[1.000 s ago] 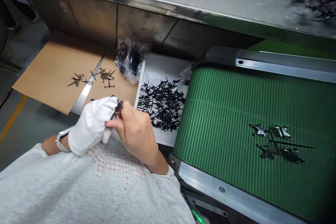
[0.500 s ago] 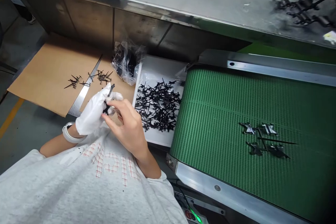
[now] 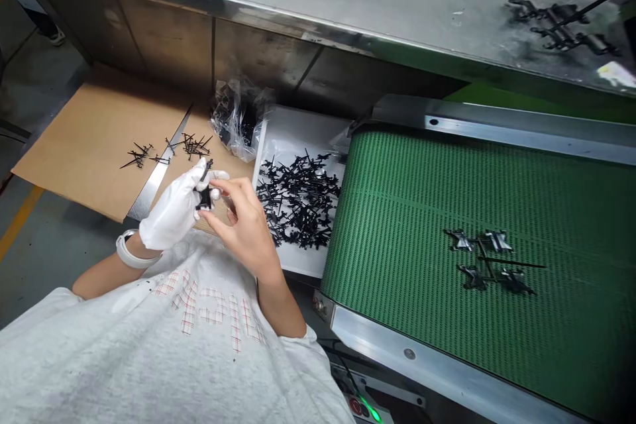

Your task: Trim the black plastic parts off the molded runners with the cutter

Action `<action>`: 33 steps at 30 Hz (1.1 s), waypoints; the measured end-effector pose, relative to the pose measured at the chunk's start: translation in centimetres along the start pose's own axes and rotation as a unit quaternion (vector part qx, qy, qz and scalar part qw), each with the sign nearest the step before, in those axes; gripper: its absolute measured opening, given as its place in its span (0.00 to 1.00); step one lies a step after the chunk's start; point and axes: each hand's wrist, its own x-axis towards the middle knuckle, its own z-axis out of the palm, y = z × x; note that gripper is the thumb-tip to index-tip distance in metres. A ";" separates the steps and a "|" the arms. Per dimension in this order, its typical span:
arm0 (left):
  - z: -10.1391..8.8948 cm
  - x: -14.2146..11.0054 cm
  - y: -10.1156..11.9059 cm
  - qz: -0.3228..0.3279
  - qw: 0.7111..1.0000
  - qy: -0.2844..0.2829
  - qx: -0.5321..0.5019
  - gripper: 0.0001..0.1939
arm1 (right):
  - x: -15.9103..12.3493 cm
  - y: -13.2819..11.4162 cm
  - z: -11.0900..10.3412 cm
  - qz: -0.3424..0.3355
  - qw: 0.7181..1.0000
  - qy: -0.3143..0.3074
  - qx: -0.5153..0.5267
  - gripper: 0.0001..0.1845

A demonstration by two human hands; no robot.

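Fingers of your white-gloved left hand (image 3: 173, 209) are closed on a small black plastic part (image 3: 204, 193), holding it up over the near edge of the cardboard sheet (image 3: 94, 139); your bare right hand (image 3: 243, 225) curls in right beside it, its fingertips so close that you can't tell whether they grip the part or only touch it. Just to the right, a heap of black parts (image 3: 298, 202) fills much of a white tray (image 3: 308, 122); a clear plastic bag (image 3: 233, 126) with more dark pieces inside sits behind the tray. A small scatter of loose parts (image 3: 191, 144) lies on the cardboard; farther right, a few parts (image 3: 489, 258) rest on the green conveyor belt (image 3: 397, 212); more lie on the steel ledge (image 3: 561, 30) beyond. Most parts, as things lie, remain in the heap.
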 end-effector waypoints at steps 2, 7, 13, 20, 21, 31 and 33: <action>-0.2 -0.1 0.1 0.016 1.000 -0.010 0.024 0.09 | 0.1 0.1 -0.1 0.003 1.000 -0.003 -0.008 0.19; -0.4 -0.6 0.3 0.051 0.994 0.000 0.094 0.09 | -0.1 0.2 0.1 -0.015 1.000 0.008 -0.026 0.15; -0.7 -0.8 -0.2 0.035 0.998 -0.052 0.029 0.13 | -0.5 0.0 -1.2 -0.023 0.998 0.049 -0.037 0.13; -1.6 -1.2 0.0 0.090 0.978 -0.102 0.160 0.11 | -0.4 -0.7 -2.3 -0.028 0.992 0.105 -0.061 0.13; -1.5 -1.3 0.2 0.099 0.968 -0.118 0.198 0.10 | -0.3 -0.8 -2.3 -0.031 0.992 0.103 -0.061 0.13; -0.6 -1.8 0.8 0.133 0.949 -0.155 0.240 0.14 | -0.6 -0.7 -3.0 -0.041 0.998 0.043 0.000 0.18; -0.6 -1.6 0.5 0.140 0.949 -0.151 0.238 0.14 | -0.7 -0.5 -3.2 -0.052 0.997 0.038 0.032 0.20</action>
